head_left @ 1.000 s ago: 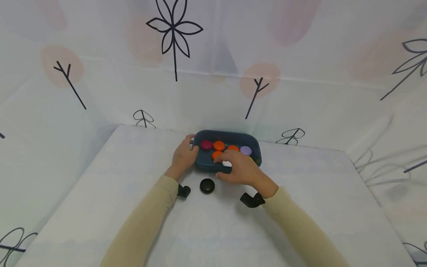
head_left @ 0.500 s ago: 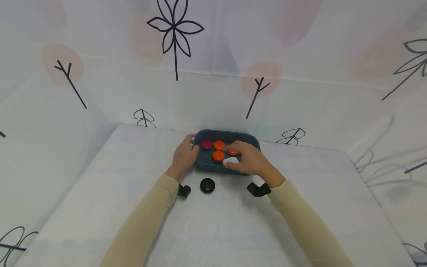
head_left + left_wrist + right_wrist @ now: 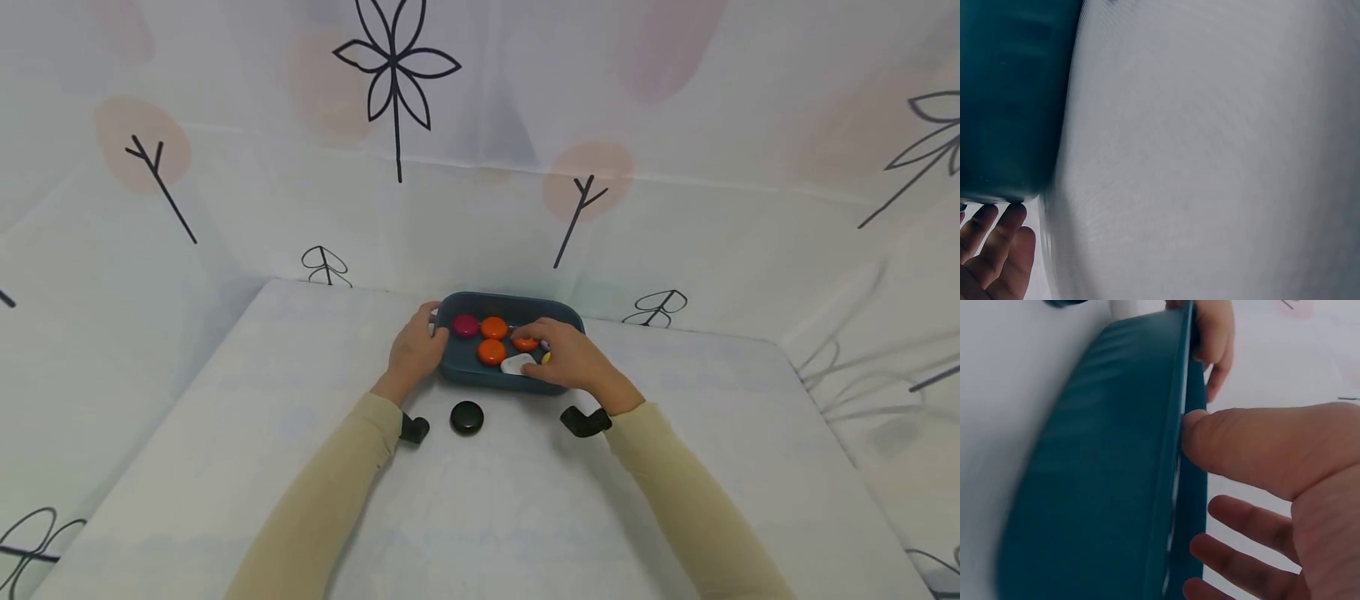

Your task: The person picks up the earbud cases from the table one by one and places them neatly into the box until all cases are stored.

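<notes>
A dark blue tray [image 3: 468, 377] stands near the table's far edge. My left hand [image 3: 415, 346] holds its left end, thumb at the rim and fingertips [image 3: 1015, 212] against the outer wall in the left wrist view. Over the tray's right half is my right hand [image 3: 564, 354], its fingers spread apart and its thumb [image 3: 1200, 440] close above the rim. By that thumb a white piece [image 3: 514, 364] lies in the tray. Round orange pieces [image 3: 492, 352] and a dark pink one [image 3: 465, 326] lie left and behind. A purple and a yellow piece [image 3: 546, 357] are mostly hidden by the hand.
A round black piece [image 3: 467, 417] lies on the white-covered table [image 3: 480, 508] in front of the tray, between the forearms. Behind the tray rises a patterned cloth [image 3: 480, 225]. A black wrist mount [image 3: 586, 422] juts from the right sleeve.
The right hand has moved right over the tray, carrying the white piece, and its fingers have come away from it. The white piece now lies in the tray. The left hand keeps its place.
</notes>
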### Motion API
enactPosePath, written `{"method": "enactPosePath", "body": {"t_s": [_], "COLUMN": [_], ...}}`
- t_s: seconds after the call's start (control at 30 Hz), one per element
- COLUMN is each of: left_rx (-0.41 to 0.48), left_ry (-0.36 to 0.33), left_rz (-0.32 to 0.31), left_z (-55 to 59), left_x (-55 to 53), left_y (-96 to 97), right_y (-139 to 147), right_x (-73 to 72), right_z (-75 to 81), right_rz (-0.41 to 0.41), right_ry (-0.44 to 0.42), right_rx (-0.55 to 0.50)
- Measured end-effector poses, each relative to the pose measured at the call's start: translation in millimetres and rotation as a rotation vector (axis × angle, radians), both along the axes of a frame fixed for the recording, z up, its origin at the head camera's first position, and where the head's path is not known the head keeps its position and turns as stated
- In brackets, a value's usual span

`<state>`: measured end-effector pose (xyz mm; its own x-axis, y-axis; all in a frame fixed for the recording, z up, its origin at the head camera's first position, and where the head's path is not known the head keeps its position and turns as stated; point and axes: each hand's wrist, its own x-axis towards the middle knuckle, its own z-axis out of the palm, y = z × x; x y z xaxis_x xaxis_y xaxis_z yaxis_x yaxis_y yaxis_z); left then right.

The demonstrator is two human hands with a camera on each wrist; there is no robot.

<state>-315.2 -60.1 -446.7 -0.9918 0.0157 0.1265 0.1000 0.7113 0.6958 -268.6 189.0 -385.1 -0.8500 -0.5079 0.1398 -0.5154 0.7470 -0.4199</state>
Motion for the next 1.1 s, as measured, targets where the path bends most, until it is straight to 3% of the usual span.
{"method": "enactPosePath", "body": {"t_s": [0.27,0.53,0.77,1.1], "left_rx": [0.0,-0.001,0.002,0.005], "left_ry": [0.003,-0.007,-0.002,-0.007], "left_rz": [0.002,-0.007,-0.011,-0.006], "left_z": [2.2,3.6,2.4,1.6], "left_x": [1.3,1.9,1.2,0.1], "left_y": [0.2,-0.1,-0.9,-0.3], "right_y": [2,-2,-7,-9], "right_x": [-11.9,-26.2,-29.8,-31.7], "right_z": [-5.3,-8.6,-10.8,-18.5], "right_rz": [0.005,0.001,-0.024,-0.061], "right_ry": [-0.065,-0.125,-0.177,-0.171], "right_rx": [0.046,0.174,0.218,0.275]}}
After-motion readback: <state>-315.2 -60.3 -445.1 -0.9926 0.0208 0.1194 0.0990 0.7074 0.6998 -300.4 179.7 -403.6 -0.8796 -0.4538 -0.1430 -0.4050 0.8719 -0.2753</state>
